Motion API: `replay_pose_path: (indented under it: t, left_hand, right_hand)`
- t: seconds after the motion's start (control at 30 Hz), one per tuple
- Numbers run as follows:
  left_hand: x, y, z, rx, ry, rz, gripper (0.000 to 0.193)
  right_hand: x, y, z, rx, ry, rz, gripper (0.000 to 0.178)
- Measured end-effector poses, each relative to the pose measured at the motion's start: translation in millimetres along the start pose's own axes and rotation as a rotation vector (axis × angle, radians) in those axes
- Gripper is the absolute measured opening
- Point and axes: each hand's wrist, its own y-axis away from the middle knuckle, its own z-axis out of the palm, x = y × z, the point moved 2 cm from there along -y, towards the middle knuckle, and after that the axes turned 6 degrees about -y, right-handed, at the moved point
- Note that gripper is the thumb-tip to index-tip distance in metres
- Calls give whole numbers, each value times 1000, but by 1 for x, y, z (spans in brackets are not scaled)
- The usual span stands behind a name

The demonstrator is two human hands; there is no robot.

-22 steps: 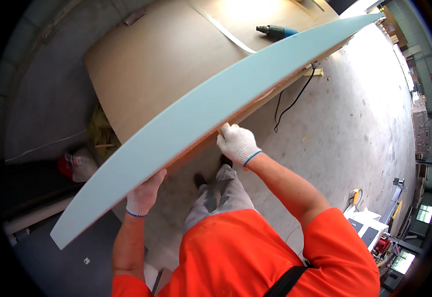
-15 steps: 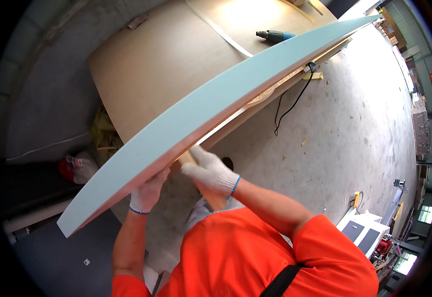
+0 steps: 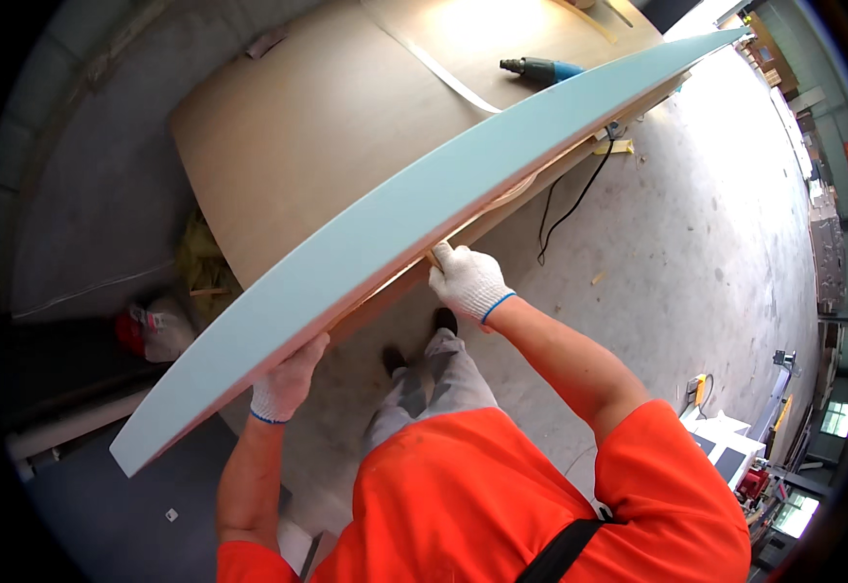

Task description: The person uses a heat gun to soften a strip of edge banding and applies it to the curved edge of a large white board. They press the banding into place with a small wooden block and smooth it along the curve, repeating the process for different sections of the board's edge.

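A long light-blue board (image 3: 385, 214) with a curved outline runs diagonally across the view. Its near side shows a pinkish-brown edge. My left hand (image 3: 286, 384), in a white knit glove, grips that edge toward the board's lower left end; some fingers are hidden beneath it. Farther right along the same edge, my gloved right hand (image 3: 469, 282) is closed round a flat wooden piece (image 3: 435, 258). Only a small part of this piece shows at the fingers, close against the board's edge, so whether it touches cannot be made out.
Behind the board spreads a wide brown tabletop (image 3: 278, 165). On it lie a blue and black heat gun (image 3: 540, 70) and a pale strip (image 3: 433, 66). A black cable (image 3: 579, 199) hangs off the near side. At left, a red and white bag (image 3: 156, 330) sits on a dark surface.
My right hand has moved up and right along the board's edge with the wooden piece, which earlier pointed down toward my body. My left hand has stayed nearly in place.
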Motion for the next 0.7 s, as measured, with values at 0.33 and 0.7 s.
replay_pose_path:
  t: [0.33,0.7]
  left_hand:
    - [5,-4,1,-17,-36,30,22]
    - [-5,1,2,-36,-26,10,28]
  right_hand:
    - [-160,38,-62,-568,-1276,182,90]
    - [2,-20,12,-102,-118,6,84]
